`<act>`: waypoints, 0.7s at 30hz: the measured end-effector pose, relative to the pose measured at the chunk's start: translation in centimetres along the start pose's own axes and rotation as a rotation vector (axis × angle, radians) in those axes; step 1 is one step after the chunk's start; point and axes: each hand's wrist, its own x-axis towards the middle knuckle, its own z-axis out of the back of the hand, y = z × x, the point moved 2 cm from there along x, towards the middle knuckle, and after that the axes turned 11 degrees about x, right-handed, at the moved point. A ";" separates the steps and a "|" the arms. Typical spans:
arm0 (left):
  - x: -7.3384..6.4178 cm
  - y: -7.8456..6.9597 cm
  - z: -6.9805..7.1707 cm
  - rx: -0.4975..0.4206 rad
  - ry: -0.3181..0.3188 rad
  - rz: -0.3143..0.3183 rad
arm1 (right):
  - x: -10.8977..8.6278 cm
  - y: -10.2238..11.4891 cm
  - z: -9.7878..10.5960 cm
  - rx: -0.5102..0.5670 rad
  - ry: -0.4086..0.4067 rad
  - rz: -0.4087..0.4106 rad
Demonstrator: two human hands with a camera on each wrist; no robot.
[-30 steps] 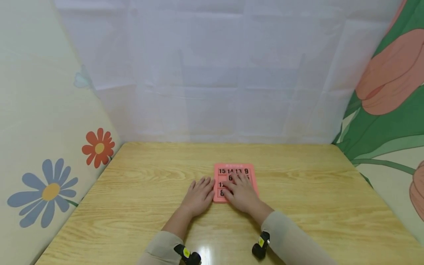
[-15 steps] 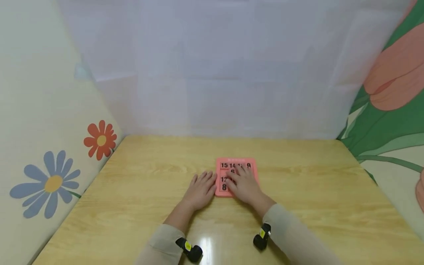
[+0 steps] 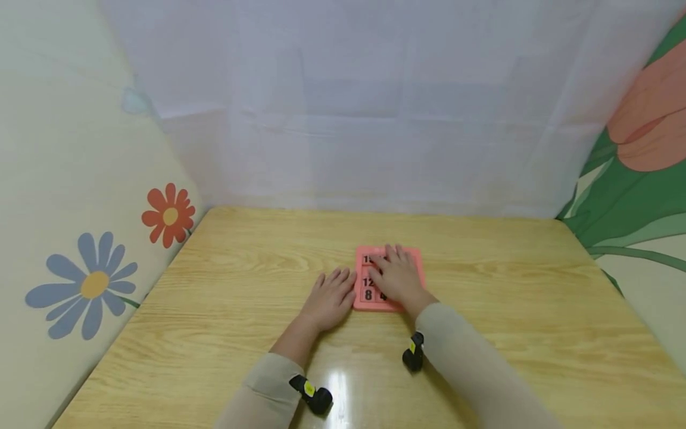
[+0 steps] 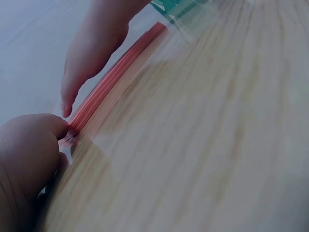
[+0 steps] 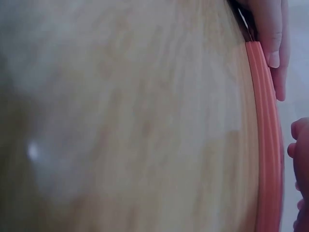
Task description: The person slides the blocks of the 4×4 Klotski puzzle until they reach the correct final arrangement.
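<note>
Head view, left hand (image 3: 329,301) touching pink board (image 3: 370,288), right hand (image 3: 399,276) over, grips relaxed, empty

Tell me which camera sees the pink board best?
The head view: it looks down on the board, so its 12 and 8 are readable, though part is hidden. Both wrist views show only its side.

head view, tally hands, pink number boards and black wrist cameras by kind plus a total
Hands: 2 (left hand, right hand)
Pink number board: 1
Black wrist cameras: 2
Total: 5
</note>
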 end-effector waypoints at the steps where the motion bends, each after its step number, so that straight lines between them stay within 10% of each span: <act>1: 0.0 0.0 0.0 0.002 0.001 0.000 | 0.1 0.0 0.0 -0.005 0.005 -0.007; 21: -0.1 -0.2 0.1 0.008 0.009 0.001 | -1.1 -0.3 -0.7 -0.031 0.017 0.074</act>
